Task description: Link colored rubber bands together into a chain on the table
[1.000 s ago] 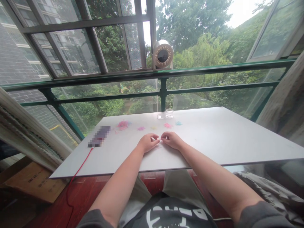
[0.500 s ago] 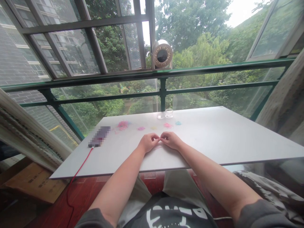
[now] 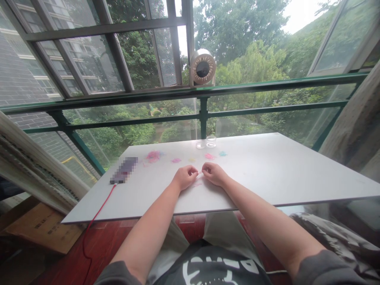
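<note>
Over the white table point(image 3: 267, 170), my left hand point(image 3: 185, 177) and my right hand point(image 3: 214, 174) face each other with a narrow gap between the fingertips. Both are closed in a pinch. A thin pale pink strand point(image 3: 200, 173) seems to span the gap, too small to make out clearly. Just below, a few faint pink pieces point(image 3: 197, 184) lie on the tabletop. Beyond my hands sit small loose piles: a large pink one point(image 3: 153, 156), a purple one point(image 3: 176, 160), a pale yellow one point(image 3: 192, 160), a coral pink one point(image 3: 209, 156) and a teal one point(image 3: 222, 153).
Two clear round containers point(image 3: 211, 141) stand at the table's far edge. At the left lies a blurred-out phone point(image 3: 124, 170) with a red cable point(image 3: 101, 213) running over the edge. A green railing point(image 3: 133, 97) and windows are behind; a cardboard box point(image 3: 44, 227) is lower left.
My fingertips have moved slightly apart, the right hand shifting a little up and right. More of the pink pieces beneath my hands now shows.
</note>
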Tool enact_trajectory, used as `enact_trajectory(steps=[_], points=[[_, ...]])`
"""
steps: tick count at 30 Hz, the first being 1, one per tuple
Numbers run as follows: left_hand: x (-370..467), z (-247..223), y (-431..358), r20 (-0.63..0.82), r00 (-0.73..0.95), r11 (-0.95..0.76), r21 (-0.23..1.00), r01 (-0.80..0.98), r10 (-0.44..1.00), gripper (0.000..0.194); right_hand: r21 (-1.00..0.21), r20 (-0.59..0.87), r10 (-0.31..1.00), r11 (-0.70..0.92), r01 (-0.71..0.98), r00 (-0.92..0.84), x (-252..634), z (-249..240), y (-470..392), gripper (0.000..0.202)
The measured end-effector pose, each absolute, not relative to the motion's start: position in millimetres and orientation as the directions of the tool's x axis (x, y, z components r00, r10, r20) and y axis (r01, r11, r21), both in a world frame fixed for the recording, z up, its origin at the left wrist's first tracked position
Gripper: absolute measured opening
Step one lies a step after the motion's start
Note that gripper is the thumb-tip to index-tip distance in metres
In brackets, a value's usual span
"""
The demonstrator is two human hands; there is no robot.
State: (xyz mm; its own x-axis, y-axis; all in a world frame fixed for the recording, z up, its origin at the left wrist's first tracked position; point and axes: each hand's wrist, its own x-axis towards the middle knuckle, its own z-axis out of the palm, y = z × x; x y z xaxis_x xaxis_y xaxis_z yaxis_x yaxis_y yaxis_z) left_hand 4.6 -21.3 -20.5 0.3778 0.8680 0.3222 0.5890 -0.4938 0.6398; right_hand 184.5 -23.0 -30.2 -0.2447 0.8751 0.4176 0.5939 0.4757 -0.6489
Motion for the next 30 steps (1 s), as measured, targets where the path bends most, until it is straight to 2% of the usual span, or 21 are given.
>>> enact_trajectory(steps=[7, 17, 30], points=[[3.4, -25.6, -17.8, 0.313, 0.396, -0.501, 0.623, 0.6, 0.863, 0.019, -0.651, 0.425, 0.882, 0.455, 0.608, -0.206, 184.7, -31.9, -20.4, 0.008], [3.7, -22.5, -19.6, 0.309, 0.434, -0.527, 0.601, 0.6, 0.846, 0.026, -0.65, 0.424, 0.859, 0.509, 0.565, -0.286, 181.4, -31.4, -23.2, 0.009], [4.2, -23.6, -17.2, 0.367, 0.425, -0.56, 0.604, 0.567, 0.827, 0.024, -0.616, 0.446, 0.839, 0.541, 0.573, -0.312, 179.5, -30.1, -24.0, 0.009]])
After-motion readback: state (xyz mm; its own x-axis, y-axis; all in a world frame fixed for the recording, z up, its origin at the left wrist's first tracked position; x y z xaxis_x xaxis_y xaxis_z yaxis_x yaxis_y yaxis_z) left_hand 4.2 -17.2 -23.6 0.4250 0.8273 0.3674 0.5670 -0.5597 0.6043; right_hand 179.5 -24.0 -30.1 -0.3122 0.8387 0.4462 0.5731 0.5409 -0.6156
